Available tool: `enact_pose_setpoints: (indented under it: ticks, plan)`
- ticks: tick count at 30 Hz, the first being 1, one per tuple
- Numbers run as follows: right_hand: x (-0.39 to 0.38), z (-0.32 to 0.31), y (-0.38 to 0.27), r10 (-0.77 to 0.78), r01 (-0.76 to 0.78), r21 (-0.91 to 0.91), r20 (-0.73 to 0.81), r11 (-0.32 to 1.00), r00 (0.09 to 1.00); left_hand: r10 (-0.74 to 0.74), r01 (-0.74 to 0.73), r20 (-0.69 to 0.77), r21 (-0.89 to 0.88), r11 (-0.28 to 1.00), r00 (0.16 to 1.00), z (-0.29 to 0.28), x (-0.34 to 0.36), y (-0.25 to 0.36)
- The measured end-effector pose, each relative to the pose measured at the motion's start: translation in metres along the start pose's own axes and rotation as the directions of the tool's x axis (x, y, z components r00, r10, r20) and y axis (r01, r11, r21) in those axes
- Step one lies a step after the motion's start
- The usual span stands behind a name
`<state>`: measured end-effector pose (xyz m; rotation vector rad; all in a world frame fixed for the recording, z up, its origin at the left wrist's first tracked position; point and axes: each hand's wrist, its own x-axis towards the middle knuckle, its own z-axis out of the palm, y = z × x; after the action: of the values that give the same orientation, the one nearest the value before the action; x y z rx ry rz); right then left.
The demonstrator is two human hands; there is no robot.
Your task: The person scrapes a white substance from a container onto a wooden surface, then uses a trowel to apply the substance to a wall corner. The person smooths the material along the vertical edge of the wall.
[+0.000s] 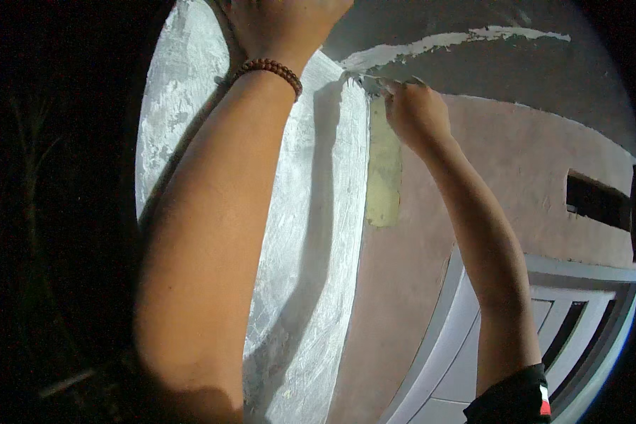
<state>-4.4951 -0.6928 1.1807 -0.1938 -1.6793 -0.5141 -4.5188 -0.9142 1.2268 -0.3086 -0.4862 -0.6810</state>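
My left hand (pixel 283 21) is raised against the top of the white, roughly coated wall section (pixel 304 177), with a beaded bracelet (pixel 268 67) on its wrist; its fingertips are cut off by the top edge. My right hand (pixel 417 113) grips a thin metal scraper (pixel 371 80), its blade at the corner where the white surface meets the dark overhead surface (pixel 509 71). A ragged white strip (pixel 431 44) runs across that overhead surface from the corner. Just below the scraper, a yellowish patch (pixel 383 177) borders the white section.
A pink wall (pixel 396 297) extends to the right, with a dark rectangular opening (pixel 597 198). Below it is a white-framed door or window (pixel 452 339) with slatted bars. The left side is mostly dark, with faint plant stems.
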Motion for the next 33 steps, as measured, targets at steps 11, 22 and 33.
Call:
enact_pose_setpoints:
  ticks: [11, 22, 33]
  plan:
    - [-0.01, 0.001, -0.013, -0.038, 0.042, 0.045, -0.092, 0.998, 0.995, 0.018, -0.018, -0.013, 0.02, 1.0, 1.0, 0.0, -0.003, -0.003]
    - [-0.009, -0.004, -0.021, -0.011, 0.006, -0.05, -0.1, 0.999, 0.995, 0.016, -0.016, 0.0, -0.05, 0.999, 1.0, -0.004, 0.004, -0.003]
    - [-0.004, -0.018, -0.022, -0.057, 0.059, 0.054, -0.05, 0.997, 0.997, 0.013, -0.014, -0.029, -0.049, 0.999, 1.0, 0.002, -0.003, 0.001]
